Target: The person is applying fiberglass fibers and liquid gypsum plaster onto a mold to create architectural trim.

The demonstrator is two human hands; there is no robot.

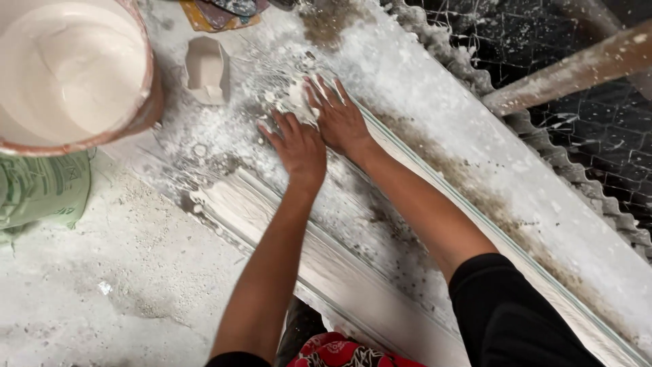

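A pale green woven plastic sack (42,190) with darker green printing lies flat on the white-dusted concrete floor (129,285) at the left edge of the view. It sits just below the large round bucket of white paste (68,71), whose rim overlaps its top. Its surface is creased and its lower edge runs out of frame to the left. The print is too blurred to make out. No other package, label, sign or screen shows.
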